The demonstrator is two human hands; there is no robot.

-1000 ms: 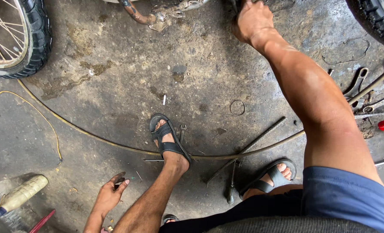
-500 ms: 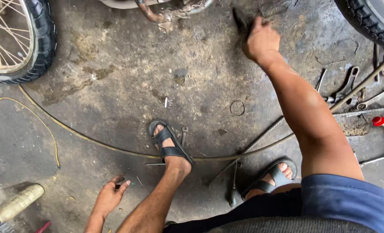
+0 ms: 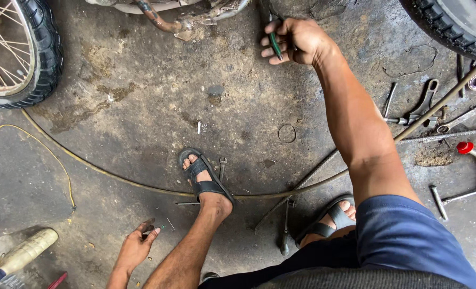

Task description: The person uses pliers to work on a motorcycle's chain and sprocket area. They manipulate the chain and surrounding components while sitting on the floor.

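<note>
My right hand (image 3: 298, 40) reaches far forward and is closed around a green-handled tool (image 3: 274, 44), right below the rusty underside of a motorcycle (image 3: 166, 21). My left hand (image 3: 135, 247) rests on the concrete floor at the lower left with its fingers spread. Its fingertips are next to a small dark piece (image 3: 149, 227). My sandalled left foot (image 3: 203, 179) stands between the hands and my right foot (image 3: 331, 219) sits under my right arm.
A spoked wheel (image 3: 29, 53) stands at the left and a tyre (image 3: 452, 27) at the top right. A long hose (image 3: 115, 176) curves across the floor. Spanners (image 3: 425, 107), a red-capped can (image 3: 470, 150), a screwdriver (image 3: 285, 230) and a bottle (image 3: 27, 251) lie around.
My right hand has come slightly back from the motorcycle's underside, and the green-handled tool now shows in its grip. My left hand stays on the floor.
</note>
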